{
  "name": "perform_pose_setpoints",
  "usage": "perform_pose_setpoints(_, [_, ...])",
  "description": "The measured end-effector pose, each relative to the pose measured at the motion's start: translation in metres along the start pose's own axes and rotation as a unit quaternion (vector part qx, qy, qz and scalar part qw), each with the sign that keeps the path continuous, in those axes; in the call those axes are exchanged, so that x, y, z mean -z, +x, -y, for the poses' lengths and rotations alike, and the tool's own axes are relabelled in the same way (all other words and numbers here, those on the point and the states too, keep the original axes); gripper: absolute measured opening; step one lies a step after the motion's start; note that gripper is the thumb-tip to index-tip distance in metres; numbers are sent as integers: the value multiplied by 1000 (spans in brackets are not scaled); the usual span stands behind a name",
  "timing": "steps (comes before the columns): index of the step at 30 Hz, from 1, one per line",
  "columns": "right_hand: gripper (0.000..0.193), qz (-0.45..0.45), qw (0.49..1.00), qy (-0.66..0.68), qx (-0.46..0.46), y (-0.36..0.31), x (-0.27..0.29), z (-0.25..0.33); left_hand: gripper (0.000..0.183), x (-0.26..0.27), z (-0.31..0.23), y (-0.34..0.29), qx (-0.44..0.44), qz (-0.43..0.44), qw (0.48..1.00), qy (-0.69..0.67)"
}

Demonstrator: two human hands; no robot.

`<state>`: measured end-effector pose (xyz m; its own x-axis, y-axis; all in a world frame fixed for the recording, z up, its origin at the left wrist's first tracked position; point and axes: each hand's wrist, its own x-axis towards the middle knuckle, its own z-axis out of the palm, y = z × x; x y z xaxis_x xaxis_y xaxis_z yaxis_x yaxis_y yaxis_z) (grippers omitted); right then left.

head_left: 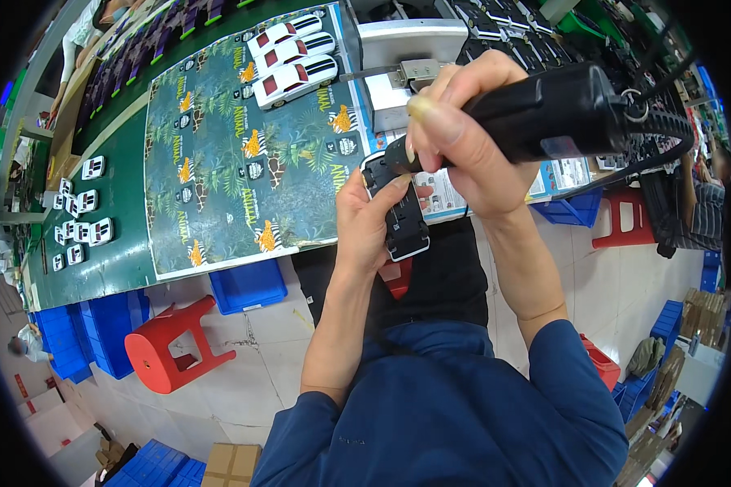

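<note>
My left hand (361, 221) is closed round a toy car (406, 226) turned underside up, its black base framed by a white body edge. The thumb presses on the base. In my right hand (483, 158) is a black electric screwdriver (548, 114), lying nearly level with its cable trailing off to the right. Its nose points at the upper end of the car's base; the tip itself is hidden by my fingers, so I cannot tell whether it touches a screw.
Several white toy cars (294, 58) stand on an animal-print sheet (219, 178) beside a metal fixture (406, 77). Small white car parts (85, 203) lie at the left, black car bases (503, 32) at the far right. Red stools (166, 345) and blue bins (248, 286) sit below the table.
</note>
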<state>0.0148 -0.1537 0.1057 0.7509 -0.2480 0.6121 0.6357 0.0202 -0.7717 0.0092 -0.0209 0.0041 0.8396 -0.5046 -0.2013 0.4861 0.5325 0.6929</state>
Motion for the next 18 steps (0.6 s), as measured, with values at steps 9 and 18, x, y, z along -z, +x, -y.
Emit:
perform_pose_setpoints(9, [24,76,995,51,-46,-17,11,-1,29,6,18,0,31,18,999,32])
perform_pose_setpoints(18, [24,41,987,147,-50,-19,8,-3,25,4,7,-4,26,11,997,66])
